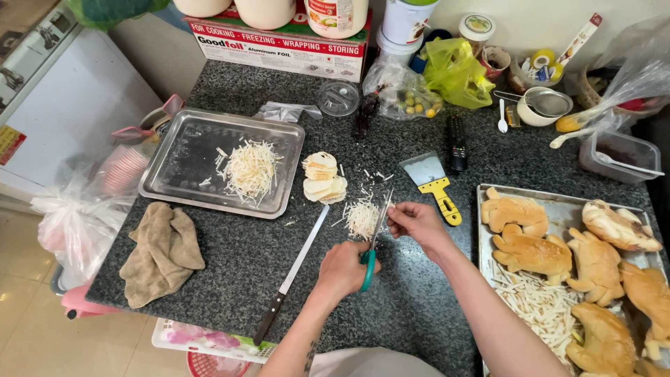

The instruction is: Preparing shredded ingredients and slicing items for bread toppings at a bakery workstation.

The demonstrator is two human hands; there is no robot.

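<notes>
My left hand (343, 269) grips green-handled scissors (371, 244), whose blades point up toward a small heap of pale shredded strips (361, 218) on the dark granite counter (230, 244). My right hand (415, 222) pinches a thin pale piece at the scissor blades, just right of the heap. A stack of round pale slices (322, 177) lies a little beyond the heap. A steel tray (178, 164) to the left holds a larger mound of shreds (250, 169). A long knife (292, 274) with a dark handle lies diagonally left of my left hand.
A baking tray (558, 209) at right holds several golden animal-shaped pastries (534, 253) and shredded strips. A yellow-handled scraper (434, 183), a black remote (457, 143), a brown cloth (162, 253), a foil box (283, 45), plastic bags and containers crowd the back edge.
</notes>
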